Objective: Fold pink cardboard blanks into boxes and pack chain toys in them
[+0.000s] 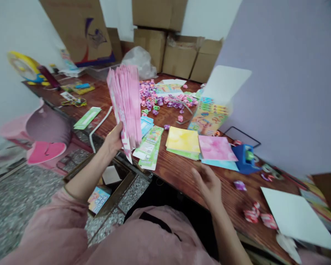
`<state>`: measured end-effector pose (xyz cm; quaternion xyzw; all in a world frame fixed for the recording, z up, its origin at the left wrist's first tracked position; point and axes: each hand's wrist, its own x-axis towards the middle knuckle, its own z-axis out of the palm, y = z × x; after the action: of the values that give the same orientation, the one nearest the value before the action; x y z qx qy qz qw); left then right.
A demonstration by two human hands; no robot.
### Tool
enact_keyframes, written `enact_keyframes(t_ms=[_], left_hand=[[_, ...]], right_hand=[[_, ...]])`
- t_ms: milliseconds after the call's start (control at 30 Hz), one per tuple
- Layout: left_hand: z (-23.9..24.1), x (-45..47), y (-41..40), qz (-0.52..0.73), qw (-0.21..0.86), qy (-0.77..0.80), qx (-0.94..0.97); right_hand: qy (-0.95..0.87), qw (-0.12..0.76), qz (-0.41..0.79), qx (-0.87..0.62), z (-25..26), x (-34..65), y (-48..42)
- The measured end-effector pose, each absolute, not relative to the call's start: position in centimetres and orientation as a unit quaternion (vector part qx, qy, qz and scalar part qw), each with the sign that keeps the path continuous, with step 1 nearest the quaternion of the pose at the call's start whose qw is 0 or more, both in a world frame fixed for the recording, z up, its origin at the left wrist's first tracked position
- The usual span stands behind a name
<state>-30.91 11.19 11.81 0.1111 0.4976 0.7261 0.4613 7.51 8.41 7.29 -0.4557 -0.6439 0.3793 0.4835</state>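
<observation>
Left of the yellow card stack (183, 140), a sheaf of pink sheets (130, 106) is held nearly upright. The left hand (114, 139) grips it low on its left side, some fingers hidden behind the leaves; the right hand (209, 184), in front of the stack and to its right, is loosely curled, with nothing visible in its grasp. The sheaf should handle as light, flexible paper, its loosely fanned leaves apt to slide or crease; a broad pinch low down, across the full thickness, would suit it best. Print shows on the green cards (156, 141) just left of the stack and the illustrated box (208, 117) behind it to the right, but no brand or lettering is legible.
</observation>
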Motion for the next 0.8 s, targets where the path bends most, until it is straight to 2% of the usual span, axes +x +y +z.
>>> enact_keyframes(t_ms=[167,300,467,667,800], left_hand=[[8.2,-17.3,9.5,0.648,0.614,0.416,0.174],[6.8,-10.8,8.5,0.514,0.709,0.409,0.256],[4.8,-7.1,7.9,0.402,0.778,0.416,0.244],[0.8,-5.9,6.6,0.352,0.831,0.376,0.210],[0.1,-5.8,5.9,0.329,0.852,0.331,0.237]], right_hand=[[-0.610,0.511,0.497,-0.348,12.4,4.9,11.6],[-0.592,0.512,0.488,-0.385,12.9,8.6,11.1],[-0.530,0.543,0.458,-0.463,10.7,13.4,8.1],[-0.469,0.574,0.538,-0.401,8.2,15.3,6.1],[-0.462,0.580,0.547,-0.388,7.7,15.1,5.9]])
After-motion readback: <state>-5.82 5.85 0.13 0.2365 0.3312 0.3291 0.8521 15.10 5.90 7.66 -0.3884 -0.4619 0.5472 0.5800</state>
